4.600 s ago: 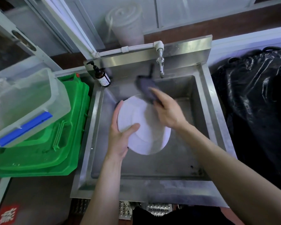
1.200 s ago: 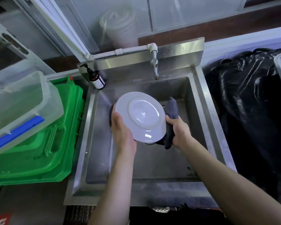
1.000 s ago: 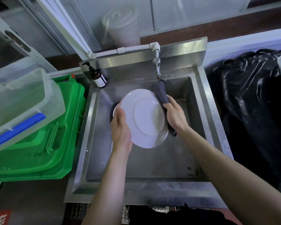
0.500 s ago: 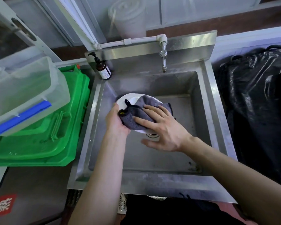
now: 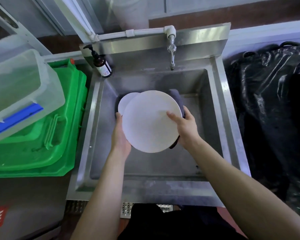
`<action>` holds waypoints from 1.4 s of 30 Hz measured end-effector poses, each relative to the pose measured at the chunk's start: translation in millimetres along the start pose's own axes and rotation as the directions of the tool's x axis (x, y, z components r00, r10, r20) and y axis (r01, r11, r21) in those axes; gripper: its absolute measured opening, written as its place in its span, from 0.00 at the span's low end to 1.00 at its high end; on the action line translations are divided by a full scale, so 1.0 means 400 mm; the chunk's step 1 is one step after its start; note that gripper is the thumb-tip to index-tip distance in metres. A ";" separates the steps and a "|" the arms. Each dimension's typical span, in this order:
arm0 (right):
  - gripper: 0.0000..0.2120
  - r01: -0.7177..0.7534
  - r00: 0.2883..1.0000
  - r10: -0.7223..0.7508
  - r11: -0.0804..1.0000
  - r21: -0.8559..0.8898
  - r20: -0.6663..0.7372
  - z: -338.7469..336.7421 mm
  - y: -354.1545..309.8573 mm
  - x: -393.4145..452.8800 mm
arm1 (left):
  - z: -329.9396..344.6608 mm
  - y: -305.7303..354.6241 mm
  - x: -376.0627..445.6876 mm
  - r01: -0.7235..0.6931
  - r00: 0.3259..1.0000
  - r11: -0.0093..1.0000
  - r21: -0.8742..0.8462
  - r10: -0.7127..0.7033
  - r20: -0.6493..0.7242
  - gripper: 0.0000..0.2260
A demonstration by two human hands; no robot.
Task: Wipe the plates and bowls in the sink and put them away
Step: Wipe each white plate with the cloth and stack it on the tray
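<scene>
We hold the plate [image 5: 150, 122] over the sink [image 5: 231, 122] w/ both hands, one on each side rim. Left hand [image 5: 120, 137] cups the left edge, fingers hidden underneath, so it's gripping the plate. Right hand [image 5: 184, 126] clamps the right edge, thumb on the top face, fingers curled under along w/ the cloth [image 5: 177, 99], which pokes out dark behind the rim; so the right is pinching plate + cloth together.

The plate is round, so no long axis; it tilts face-up toward us, centred btwn the two grips, neither hand clearly nearer. Behind its upper-left edge a second plate [image 5: 126, 103] shows, lower in the basin; whether they touch we can't tell.

We judge the wipe is still in hand on the underside, and putting away comes after. Green bin [image 5: 59, 129] w/ a clear tub [image 5: 22, 89] on top sits left of the sink, black bags [image 5: 270, 101] right. Tap [image 5: 171, 54] hangs above the back wall, soap bottle [image 5: 102, 64] at the back-left corner. Room to lift straight up looks fine; wet glaze could slip.
</scene>
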State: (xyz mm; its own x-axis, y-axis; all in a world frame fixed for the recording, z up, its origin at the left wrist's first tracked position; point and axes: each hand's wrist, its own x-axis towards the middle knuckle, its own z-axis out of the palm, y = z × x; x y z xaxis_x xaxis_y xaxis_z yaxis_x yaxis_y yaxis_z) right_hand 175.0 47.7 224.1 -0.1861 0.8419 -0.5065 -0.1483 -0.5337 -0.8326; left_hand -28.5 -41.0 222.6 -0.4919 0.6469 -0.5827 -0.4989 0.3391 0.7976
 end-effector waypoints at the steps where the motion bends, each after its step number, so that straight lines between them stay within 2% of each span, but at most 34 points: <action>1: 0.10 -0.042 0.999 0.042 0.999 0.022 -0.017 0.017 0.009 -0.001 | -0.015 -0.006 0.000 -0.002 1.000 0.999 -0.048 0.003 0.020 0.30; 3: 0.13 -0.094 0.993 0.097 0.995 0.045 -0.071 0.049 0.022 -0.002 | -0.047 -0.008 0.006 0.005 1.000 0.996 -0.085 -0.005 0.001 0.27; 6: 0.17 -0.098 0.990 0.101 0.994 0.038 -0.096 0.087 0.055 -0.004 | -0.108 -0.006 0.014 0.042 0.999 0.998 -0.054 -0.041 0.008 0.25; 8: 0.17 -0.092 0.988 0.087 0.995 -0.036 -0.129 0.109 0.080 -0.006 | -0.141 -0.004 0.026 0.077 0.997 0.996 -0.037 -0.075 0.036 0.26; 10: 0.16 -0.104 0.987 0.084 0.983 -0.149 -0.138 0.126 0.099 -0.004 | -0.164 -0.002 0.036 0.088 0.996 0.996 -0.034 -0.088 0.007 0.25; 12: 0.16 -0.206 0.977 0.184 0.950 -0.234 -0.111 0.128 0.110 0.004 | -0.182 0.010 0.041 0.040 0.999 0.999 -0.018 -0.041 -0.024 0.21; 14: 0.16 -0.334 0.941 0.315 0.921 -0.199 -0.125 0.112 0.115 0.020 | -0.202 0.032 0.043 -0.015 0.999 1.000 -0.007 0.015 -0.050 0.19; 15: 0.16 -0.348 0.932 0.318 0.920 -0.182 -0.175 0.107 0.108 0.026 | -0.212 0.046 0.047 -0.022 0.997 1.000 -0.007 0.022 -0.072 0.19; 17: 0.13 -0.252 0.938 0.169 0.932 -0.260 -0.303 0.105 0.086 0.039 | -0.227 0.066 0.056 -0.044 0.994 0.999 0.025 0.046 -0.096 0.16; 19: 0.13 -0.056 0.934 -0.105 0.901 -0.430 -0.341 0.145 0.062 0.041 | -0.235 0.070 0.069 -0.067 0.992 0.995 0.079 0.074 -0.097 0.16; 21: 0.19 0.165 0.912 -0.356 0.771 -0.615 -0.202 0.227 0.052 0.036 | -0.238 0.070 0.078 -0.074 0.994 0.992 0.106 0.083 -0.075 0.19; 22: 0.22 0.277 0.893 -0.447 0.642 -0.715 -0.055 0.274 0.060 0.032 | -0.239 0.069 0.083 -0.073 0.996 0.992 0.098 0.078 -0.050 0.20; 23: 0.26 0.381 0.864 -0.486 0.462 -0.801 0.130 0.319 0.081 0.029 | -0.238 0.070 0.084 -0.072 0.997 0.995 0.073 0.073 -0.014 0.21; 24: 0.29 0.444 0.840 -0.460 0.273 -0.854 0.289 0.355 0.117 0.033 | -0.238 0.069 0.091 -0.060 0.998 0.998 0.026 0.060 -0.002 0.20; 25: 0.31 0.466 0.832 -0.402 0.134 -0.875 0.382 0.390 0.147 0.030 | -0.237 0.074 0.094 -0.046 0.999 0.998 -0.032 0.045 -0.020 0.19; 26: 0.32 0.471 0.843 -0.333 0.076 -0.879 0.422 0.417 0.172 0.024 | -0.240 0.078 0.102 -0.027 0.998 0.997 -0.074 0.023 -0.057 0.18; 27: 0.33 0.491 0.844 -0.281 0.063 -0.869 0.457 0.440 0.187 0.011 | -0.244 0.087 0.109 -0.012 0.997 0.992 -0.123 0.002 -0.076 0.18; 32: 0.27 0.700 0.710 -0.172 0.063 -0.711 0.683 0.453 0.230 -0.090 | -0.281 0.149 0.119 0.101 0.982 0.940 -0.326 -0.147 -0.119 0.16; 37: 0.22 0.753 0.657 -0.155 0.165 -0.637 0.738 0.408 0.213 -0.166 | -0.311 0.154 0.104 0.125 0.972 0.944 -0.304 -0.178 -0.154 0.17; 38: 0.23 0.732 0.678 -0.119 0.193 -0.653 0.725 0.397 0.196 -0.176 | -0.319 0.155 0.103 0.108 0.976 0.956 -0.273 -0.154 -0.154 0.17; 40: 0.24 0.592 0.785 -0.005 0.298 -0.748 0.619 0.350 0.173 -0.169 | -0.340 0.145 0.110 0.082 0.983 0.974 -0.211 -0.114 -0.142 0.16; 42: 0.23 0.331 0.903 0.058 0.539 -0.774 0.426 0.301 0.138 -0.150 | -0.350 0.144 0.108 0.053 0.993 0.985 -0.163 -0.069 -0.095 0.12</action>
State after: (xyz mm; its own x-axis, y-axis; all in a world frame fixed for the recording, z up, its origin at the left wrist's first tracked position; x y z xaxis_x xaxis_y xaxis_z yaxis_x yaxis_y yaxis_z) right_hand 60.9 -41.9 235.6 -0.5904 0.6950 -0.4104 0.6107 0.0523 -0.7901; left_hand -178.4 -88.9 221.7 -0.5222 0.5540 -0.6484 -0.6337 0.2568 0.7297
